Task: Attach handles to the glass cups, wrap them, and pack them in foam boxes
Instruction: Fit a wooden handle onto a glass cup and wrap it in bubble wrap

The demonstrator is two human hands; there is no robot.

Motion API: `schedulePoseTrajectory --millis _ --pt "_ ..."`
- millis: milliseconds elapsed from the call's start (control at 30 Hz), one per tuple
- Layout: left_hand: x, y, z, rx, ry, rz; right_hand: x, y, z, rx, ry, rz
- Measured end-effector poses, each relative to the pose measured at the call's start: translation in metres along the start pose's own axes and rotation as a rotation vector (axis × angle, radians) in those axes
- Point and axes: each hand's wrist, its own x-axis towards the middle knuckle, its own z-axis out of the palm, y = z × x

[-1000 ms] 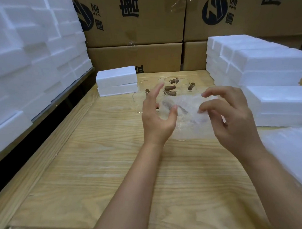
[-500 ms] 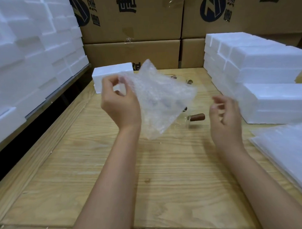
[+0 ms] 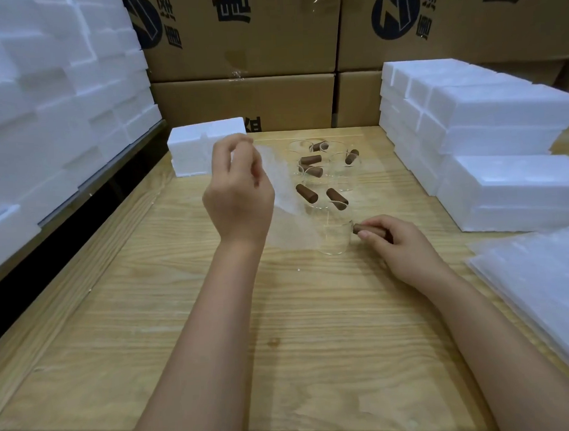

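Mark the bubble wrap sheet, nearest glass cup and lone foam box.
bubble wrap sheet (image 3: 286, 221), head view, lower middle of sheet
nearest glass cup (image 3: 337, 239), head view, clear side wall
lone foam box (image 3: 190, 154), head view, front face

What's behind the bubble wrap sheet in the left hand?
The left hand pinches the translucent bubble wrap sheet; the wooden table shows faintly through it. Its lower edge reaches the nearest glass cup, whose handle the right hand grips. Finer detail behind it is veiled.
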Motion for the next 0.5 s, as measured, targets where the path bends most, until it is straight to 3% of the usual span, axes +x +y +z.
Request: schedulePoseTrajectory --millis 67,233,367,500 --pt "-0.004 -0.003 0.001 -0.005 -0.049 0.013 -0.002 0.0 -0.002 0.026 0.077 -0.011" --pt "-0.008 -0.008 0.004 -0.02 -0.138 0.035 -0.009 -0.01 -0.025 0.366 0.14 -0.075" --pt "-0.01 -0.008 0.005 -0.04 -0.207 0.025 -0.015 -0.022 -0.032 0.57 -0.039 -0.17" --pt "-0.012 -0.004 0.008 -0.094 -0.196 0.043 -0.018 -0.035 -0.018 0.58 -0.163 -0.214"
